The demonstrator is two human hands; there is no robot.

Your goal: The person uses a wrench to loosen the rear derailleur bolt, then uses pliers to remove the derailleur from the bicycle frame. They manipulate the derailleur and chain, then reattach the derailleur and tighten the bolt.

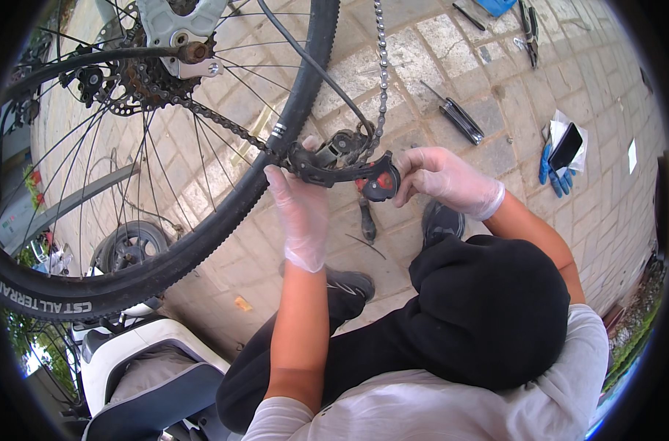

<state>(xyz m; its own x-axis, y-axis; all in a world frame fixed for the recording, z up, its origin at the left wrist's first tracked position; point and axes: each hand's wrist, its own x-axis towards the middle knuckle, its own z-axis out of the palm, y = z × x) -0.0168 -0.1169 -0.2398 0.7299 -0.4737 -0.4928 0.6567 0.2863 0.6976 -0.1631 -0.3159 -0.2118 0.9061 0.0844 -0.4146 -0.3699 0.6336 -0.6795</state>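
A rear derailleur (pixel 342 149) hangs beside the bicycle tyre, with the chain (pixel 382 81) rising from it and another run leading to the rusty cassette (pixel 139 73). My left hand (pixel 305 213), in a clear thin glove, is closed around the derailleur's left end; part of its fingers is hidden behind it. My right hand (pixel 452 180), gloved likewise, pinches at the edge of the black-and-red pulley end (pixel 380 184) of the derailleur cage. A dark-handled tool (pixel 367 220) shows just below that pulley.
The bicycle wheel (pixel 195 257) fills the upper left. On the paving lie a folding multi-tool (pixel 461 121), pliers (pixel 529 33), a blue glove (pixel 557 175) and a phone (pixel 566 147) on white wrapping. A white scooter (pixel 139 338) stands at lower left. My shoes (pixel 443 220) are close below the derailleur.
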